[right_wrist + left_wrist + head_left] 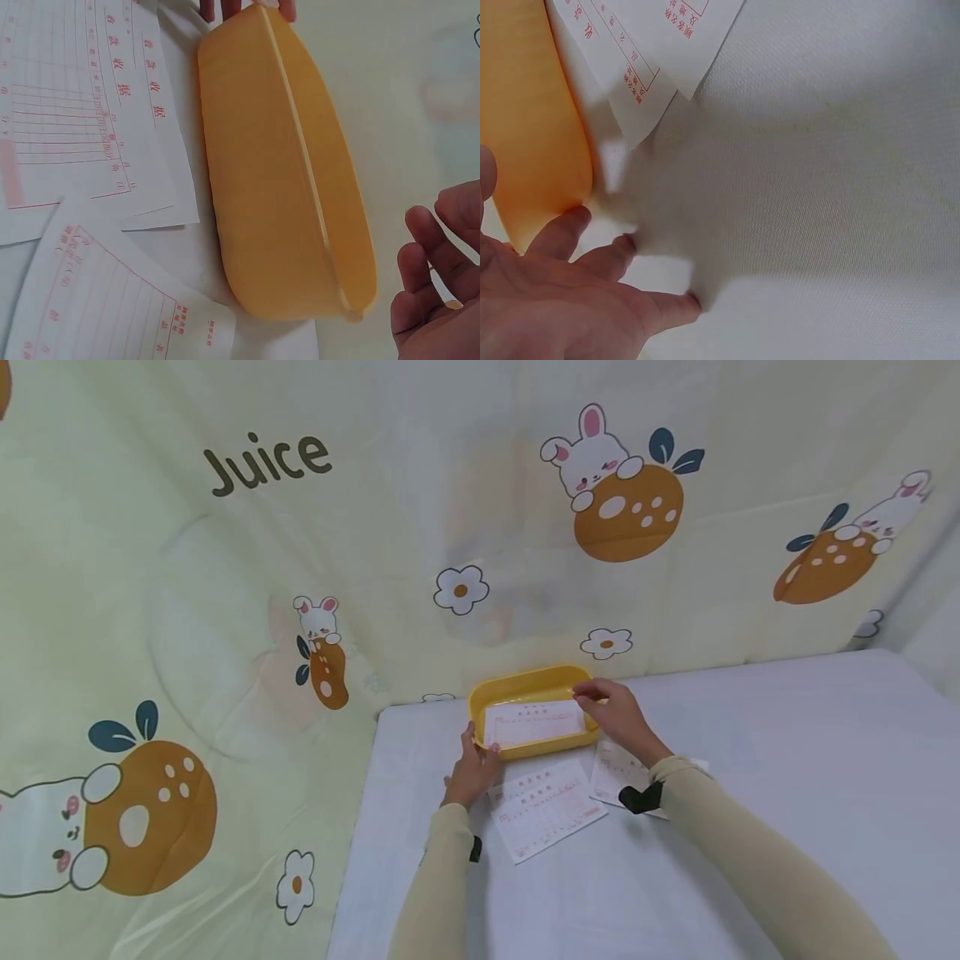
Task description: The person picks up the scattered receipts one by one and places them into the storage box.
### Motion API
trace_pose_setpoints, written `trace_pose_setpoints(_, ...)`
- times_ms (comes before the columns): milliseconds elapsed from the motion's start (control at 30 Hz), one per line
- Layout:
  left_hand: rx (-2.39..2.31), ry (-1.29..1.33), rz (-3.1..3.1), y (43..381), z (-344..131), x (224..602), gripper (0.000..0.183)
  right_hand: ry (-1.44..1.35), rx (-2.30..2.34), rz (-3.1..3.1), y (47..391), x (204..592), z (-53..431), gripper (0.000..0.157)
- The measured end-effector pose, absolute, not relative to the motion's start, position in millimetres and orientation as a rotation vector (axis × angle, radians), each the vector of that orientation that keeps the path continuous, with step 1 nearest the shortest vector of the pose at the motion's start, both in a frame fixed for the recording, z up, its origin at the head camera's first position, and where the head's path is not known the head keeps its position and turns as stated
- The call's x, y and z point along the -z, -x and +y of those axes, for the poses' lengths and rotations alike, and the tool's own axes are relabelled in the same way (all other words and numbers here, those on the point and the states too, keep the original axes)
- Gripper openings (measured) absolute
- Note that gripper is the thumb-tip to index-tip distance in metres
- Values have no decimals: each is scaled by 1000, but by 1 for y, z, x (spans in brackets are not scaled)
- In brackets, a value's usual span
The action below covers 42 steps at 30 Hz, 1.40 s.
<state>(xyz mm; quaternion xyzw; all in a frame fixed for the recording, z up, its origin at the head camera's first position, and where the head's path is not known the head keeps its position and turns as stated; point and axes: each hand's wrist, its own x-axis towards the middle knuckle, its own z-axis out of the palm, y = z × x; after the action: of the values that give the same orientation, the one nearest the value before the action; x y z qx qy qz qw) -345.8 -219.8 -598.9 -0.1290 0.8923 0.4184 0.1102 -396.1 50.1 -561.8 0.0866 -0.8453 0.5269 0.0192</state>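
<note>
A yellow tray [536, 748] stands at the back of the table with a white slip printed in red [534, 724] lying in it. My left hand [474, 774] holds the tray's near left corner, its thumb on the front and its fingers along the left side. In the left wrist view the lower fingers [679, 306] spread out beside the tray wall. My right hand [615, 714] hovers over the tray's right end, its fingers loosely bent and nothing visible between them.
In front of the tray lie overlapping red-printed receipt slips [546, 817]. More slips [617, 766] lie partly under the right forearm. Close behind the tray hangs a curtain [405, 635] with rabbits and oranges on it.
</note>
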Motion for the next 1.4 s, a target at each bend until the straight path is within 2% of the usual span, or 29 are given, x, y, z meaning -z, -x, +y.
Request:
trace_pose_setpoints(500,-1227,391,2615,341,-220,594,74,-193,-1611,-2631,356,569,79,28)
trace_pose_setpoints(1067,-1229,407,2609,339,-212,597,75,-213,-1592,-2776,310,613,76,27)
trace_pose_setpoints(1400,-1203,426,2621,341,-214,595,76,-143,-1405,-2795,293,622,118,27)
